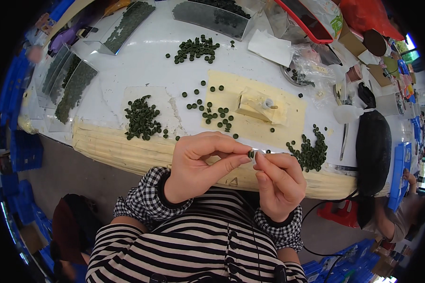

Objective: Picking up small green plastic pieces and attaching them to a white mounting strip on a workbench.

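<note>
Presently, through the head camera, I see at far left a stack of clear plastic trays (82,78) with dark green pieces in them. Next comes a heaped pile of small dark green discs (142,119) on the white table (113,70), near its padded, cream-coloured front edge (123,147). Right of that, I watch the left hand (196,162) pinch one green disc (251,154) between thumb and forefinger, above the table's front edge. Farther back lies another pile of discs (196,49); loose ones are scattered between it and the hands. To the right, a cream-coloured block (257,107) with a short pale peg on top sits on a yellow sheet (222,80). In front of it, the right hand (282,181) has its thumb and fingers drawn close together, tips just beside the held disc; something small and pale shows there, but I can't tell what. Beyond are a phone in a red case (309,21), a right-hand pile of discs (311,153) and a long black bundle (374,151).
</note>
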The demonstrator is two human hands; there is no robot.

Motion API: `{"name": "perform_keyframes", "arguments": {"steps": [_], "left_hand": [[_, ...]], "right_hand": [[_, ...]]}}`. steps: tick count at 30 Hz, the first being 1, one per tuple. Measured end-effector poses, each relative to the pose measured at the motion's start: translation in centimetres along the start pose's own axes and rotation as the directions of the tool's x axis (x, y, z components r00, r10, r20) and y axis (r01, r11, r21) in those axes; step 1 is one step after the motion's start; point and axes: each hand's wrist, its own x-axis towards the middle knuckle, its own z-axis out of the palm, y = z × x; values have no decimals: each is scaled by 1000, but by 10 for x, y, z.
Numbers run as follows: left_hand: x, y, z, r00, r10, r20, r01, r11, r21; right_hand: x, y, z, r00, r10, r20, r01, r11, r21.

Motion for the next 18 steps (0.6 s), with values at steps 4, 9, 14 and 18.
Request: {"name": "perform_keyframes", "arguments": {"steps": [4,9,14,18], "left_hand": [[0,1,1,998,48,-27,-46,996,73],[2,2,2,993,110,-33,-103,981,163],[2,3,3,980,196,-33,-179,942,282],[1,3,5,959,279,-44,-241,890,388]], "right_hand": [[0,0,1,1000,-3,0,3,1000,7],[-1,1,2,1000,-6,-3,6,1000,18],[-1,1,3,1000,0,-9,0,1000,20],[-1,3,3,1000,5,-17,-4,1000,15]]}}
